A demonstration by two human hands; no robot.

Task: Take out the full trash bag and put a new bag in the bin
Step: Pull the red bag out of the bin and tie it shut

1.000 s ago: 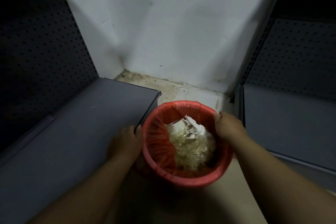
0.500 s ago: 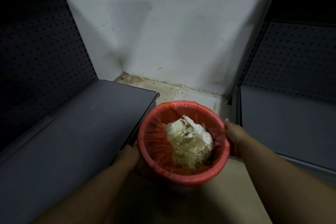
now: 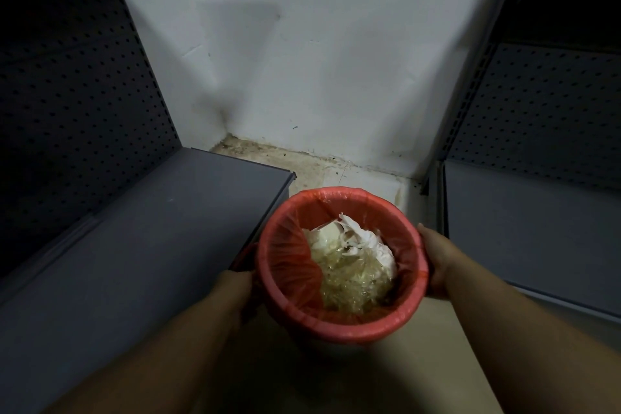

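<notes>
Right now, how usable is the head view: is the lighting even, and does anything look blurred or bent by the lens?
Head view: lighting uneven, brightest on the white wall, while the dark perforated shelf panels sink into shadow; the shelf uprights bow from wide-angle distortion; the round bin lined with a red plastic bag is readable but soft, left hand dim, right hand better lit.

two bare forearms coming in from 6 o'clock, left hand (image 3: 235,289), right hand (image 3: 437,265), no sleeves showing, no rings, watch or gloves visible
</notes>
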